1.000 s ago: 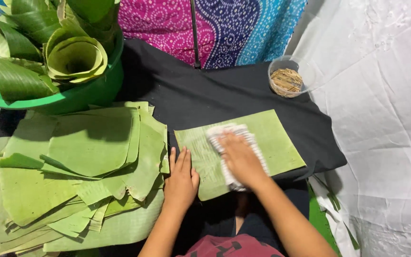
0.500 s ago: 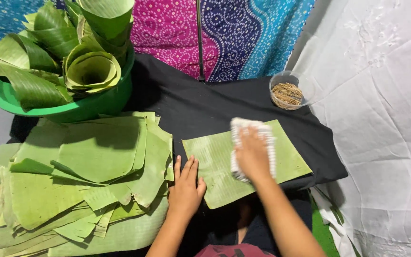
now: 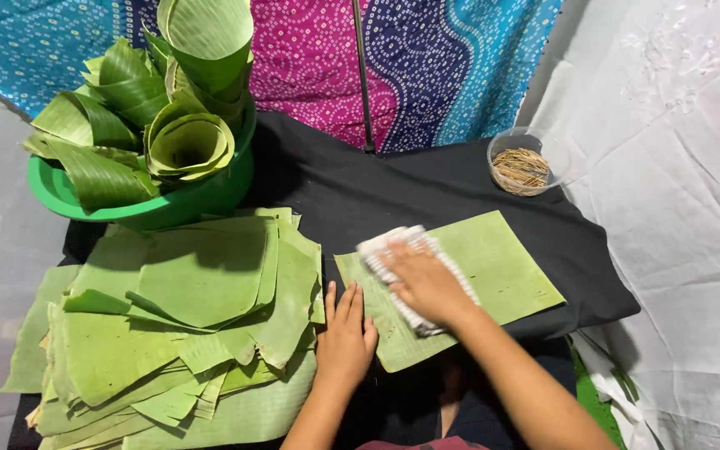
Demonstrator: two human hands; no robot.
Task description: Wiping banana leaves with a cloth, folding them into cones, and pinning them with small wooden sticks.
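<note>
Since half a second ago, the right hand (image 3: pixel 428 283) has drawn the white cloth (image 3: pixel 414 277) back toward the leaf's near-left part, away from its far edge. At upper left of the frame, a green basin (image 3: pixel 68 196) holds rolled banana leaves (image 3: pixel 185 142). Below it, at lower left, lies a stack of cut leaves (image 3: pixel 185 325). Just right of the stack, the left hand (image 3: pixel 345 337) presses flat, grip released, on the near-left corner of the single leaf sheet (image 3: pixel 502 267) at centre, on the black-covered counter (image 3: pixel 427 187). The right hand's grip lies flat on the cloth, pressing rather than clutching. Wiping well likely means pinning that corner firmly and stroking along the leaf's ribs, to avoid tearing. At upper right sits a clear cup of small sticks (image 3: pixel 521 169).
</note>
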